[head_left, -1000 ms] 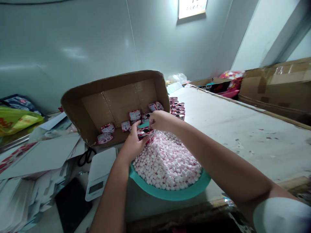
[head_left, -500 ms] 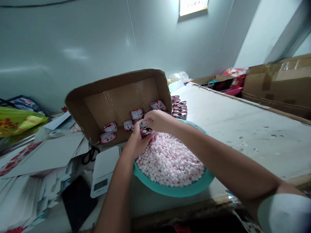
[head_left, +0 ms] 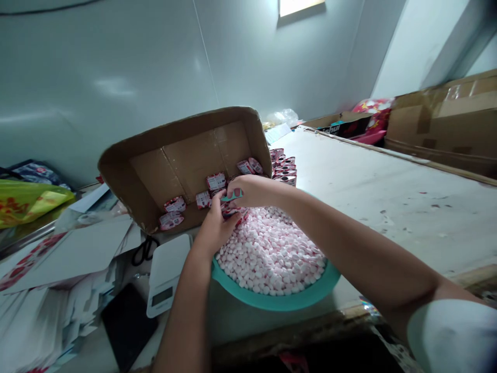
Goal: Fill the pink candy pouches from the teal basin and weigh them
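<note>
My left hand [head_left: 220, 224] is closed around a small red-and-white printed packet [head_left: 232, 211], held over the far left part of a teal basin [head_left: 272, 300]. Pink-white candies or tablets [head_left: 272, 254] fill this basin in a heap. Right above the packet my right hand [head_left: 254, 189] has its fingers curled around a narrow teal strip [head_left: 232, 196], perhaps a scoop handle; its lower end is hidden. Similar packets [head_left: 216, 181] lie in a cardboard box [head_left: 186, 150] tipped on its side behind the hands.
A white digital scale [head_left: 170, 269] lies left of the basin, near black-handled scissors [head_left: 145, 250] and a dark tablet-like slab [head_left: 129, 325]. Flat white cartons [head_left: 39, 326] are stacked at the left. More packets [head_left: 284, 168] stand in rows on the white table [head_left: 373, 207].
The view has shifted slightly. More of the teal strip shows between my right fingers now. Both hands stay at the packet over the basin.
</note>
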A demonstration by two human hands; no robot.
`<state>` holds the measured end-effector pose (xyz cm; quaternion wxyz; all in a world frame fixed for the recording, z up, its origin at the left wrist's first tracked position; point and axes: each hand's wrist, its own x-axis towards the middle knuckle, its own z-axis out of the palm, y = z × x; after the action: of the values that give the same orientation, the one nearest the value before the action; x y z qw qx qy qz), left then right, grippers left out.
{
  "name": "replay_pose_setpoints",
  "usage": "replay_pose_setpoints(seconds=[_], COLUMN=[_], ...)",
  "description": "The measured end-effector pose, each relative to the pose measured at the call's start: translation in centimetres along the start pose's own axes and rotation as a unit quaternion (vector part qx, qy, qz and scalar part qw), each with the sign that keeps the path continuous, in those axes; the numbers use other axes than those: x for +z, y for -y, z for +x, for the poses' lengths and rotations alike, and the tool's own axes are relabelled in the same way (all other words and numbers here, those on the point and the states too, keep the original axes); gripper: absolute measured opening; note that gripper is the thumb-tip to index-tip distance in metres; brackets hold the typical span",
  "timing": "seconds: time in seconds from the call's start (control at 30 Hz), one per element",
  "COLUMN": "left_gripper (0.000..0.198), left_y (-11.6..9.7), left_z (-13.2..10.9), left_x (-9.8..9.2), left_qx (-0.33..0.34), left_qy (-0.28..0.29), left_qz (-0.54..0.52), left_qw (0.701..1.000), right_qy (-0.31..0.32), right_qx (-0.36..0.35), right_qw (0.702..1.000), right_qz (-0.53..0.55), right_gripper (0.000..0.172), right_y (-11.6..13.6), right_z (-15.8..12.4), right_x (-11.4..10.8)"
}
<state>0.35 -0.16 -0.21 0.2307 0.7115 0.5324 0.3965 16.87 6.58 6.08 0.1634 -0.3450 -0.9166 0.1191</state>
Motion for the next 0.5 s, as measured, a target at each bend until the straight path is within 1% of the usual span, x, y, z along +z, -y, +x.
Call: replay_pose_setpoints(seconds=[0.07, 0.17, 0.23, 0.3, 0.37, 0.43, 0.5], left_gripper=[0.070, 0.072, 0.070, 0.069, 0.068, 0.065, 0.061], left_y=[0.0, -0.1, -0.1, 0.0, 0.1, 0.2, 0.3], left_z=[0.0, 0.0, 0.0, 0.0, 0.0, 0.1, 0.2], left_x=[-0.1, 0.0, 0.1, 0.2, 0.3, 0.4, 0.4], left_qx=[0.003, -0.007, -0.019, -0.019, -0.007, 0.000, -0.002], left_qy=[-0.003, -0.012, -0.024, -0.046, -0.075, -0.096, -0.106], left_qz=[0.019, 0.033, 0.038, 0.043, 0.045, 0.040, 0.030], left_qw=[1.000, 0.999, 0.999, 0.998, 0.996, 0.995, 0.994], right_qy=[-0.005, -0.012, 0.006, 0.060, 0.132, 0.193, 0.233], right_qx=[0.029, 0.083, 0.120, 0.140, 0.142, 0.134, 0.120], right_qw=[1.000, 0.996, 0.993, 0.988, 0.981, 0.971, 0.964], right_qz=[-0.007, -0.012, -0.011, -0.002, 0.015, 0.035, 0.048], right_gripper=[0.027, 0.024, 0.028, 0.035, 0.041, 0.047, 0.057], right_y=[-0.4, -1.5, -2.6, -3.8, -4.6, -4.7, -4.4], right_z=[0.1, 0.4, 0.5, 0.6, 0.5, 0.5, 0.6], right_x=[-0.2, -0.4, -0.3, -0.2, 0.1, 0.5, 1.0])
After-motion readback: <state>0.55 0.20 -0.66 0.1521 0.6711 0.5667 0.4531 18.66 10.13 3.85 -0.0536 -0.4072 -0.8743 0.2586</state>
